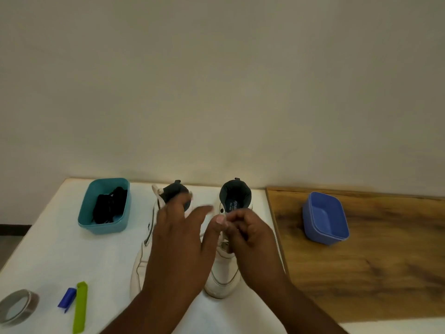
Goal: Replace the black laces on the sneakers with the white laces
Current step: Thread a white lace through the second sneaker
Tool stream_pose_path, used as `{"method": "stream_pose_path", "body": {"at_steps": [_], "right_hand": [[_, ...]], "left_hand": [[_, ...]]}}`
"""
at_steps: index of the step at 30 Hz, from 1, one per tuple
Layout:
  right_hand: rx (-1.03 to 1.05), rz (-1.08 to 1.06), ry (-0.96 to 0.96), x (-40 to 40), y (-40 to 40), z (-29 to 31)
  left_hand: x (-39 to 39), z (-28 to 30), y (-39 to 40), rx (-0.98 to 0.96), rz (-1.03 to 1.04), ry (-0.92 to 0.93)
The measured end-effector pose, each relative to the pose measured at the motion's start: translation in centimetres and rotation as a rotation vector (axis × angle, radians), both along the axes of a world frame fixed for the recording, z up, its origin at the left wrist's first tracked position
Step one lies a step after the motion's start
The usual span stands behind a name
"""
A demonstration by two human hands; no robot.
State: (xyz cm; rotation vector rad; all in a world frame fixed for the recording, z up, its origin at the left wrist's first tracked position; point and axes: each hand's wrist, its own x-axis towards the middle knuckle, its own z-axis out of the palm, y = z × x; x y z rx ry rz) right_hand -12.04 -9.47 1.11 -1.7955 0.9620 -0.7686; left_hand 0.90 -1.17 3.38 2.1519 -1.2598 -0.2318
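So, two white sneakers sit side by side on the white table [60, 249], toes toward the camera, heel openings facing the wall. The left sneaker [142, 256] is mostly hidden behind the left hand [178, 239], and the right sneaker [226, 280] is the one being worked on.

The left hand comes in from the bottom of the view, back of the hand up, fingers loosely spread and reaching forward over the left sneaker's collar. Its thumb sticks out to the right, and the tip meets the right hand over the right sneaker's tongue area. It's blurry there, so I can't say for sure whether the left thumb is actually pressing on anything.

The right hand [250, 235] comes in from the lower right with its fingers curled in tight, pinching what looks like the white lace [223, 243] right above the upper eyelets. The two hands are basically touching at that spot.

The black laces [109, 208] are piled in the teal tub [104, 222] at the back left of the table. A blue tub [325, 235] sits well off to the right on the wooden surface [361, 273]. Near the front left edge there's a roll of grey tape [16, 308], a small blue clip [67, 300] and a green clip [80, 307] just beside it.
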Motion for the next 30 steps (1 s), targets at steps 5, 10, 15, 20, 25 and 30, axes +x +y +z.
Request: {"method": "stream_pose_path", "body": {"at_steps": [5, 10, 15, 20, 25, 30], "right_hand": [[-0.051, 0.054, 0.047, 0.3, 0.8, -0.8], [-0.346, -0.111, 0.309, -1.2, -2.1, -1.9], [-0.393, 0.004, 0.724, -2.3, -5.0, -3.2], [-0.407, 0.054, 0.551, -1.8, -4.9, -3.9], [-0.417, 0.194, 0.486, -2.4, -4.9, -3.9], [-0.254, 0.132, 0.372, -2.3, -3.5, -3.7]], "left_hand": [[0.9, -1.0, -0.7, -0.042, -0.114, 0.395], [0.8, -1.5, -1.1, -0.191, 0.088, 0.868], [0.8, -2.4, -1.3, -0.044, 0.048, 0.837], [1.2, -3.2, -1.8, -0.015, -0.109, 0.551], [1.3, -5.0, -1.9, -0.032, -0.122, 0.373], [1.0, -6.0, -2.8, -0.045, -0.077, 0.057]]}}
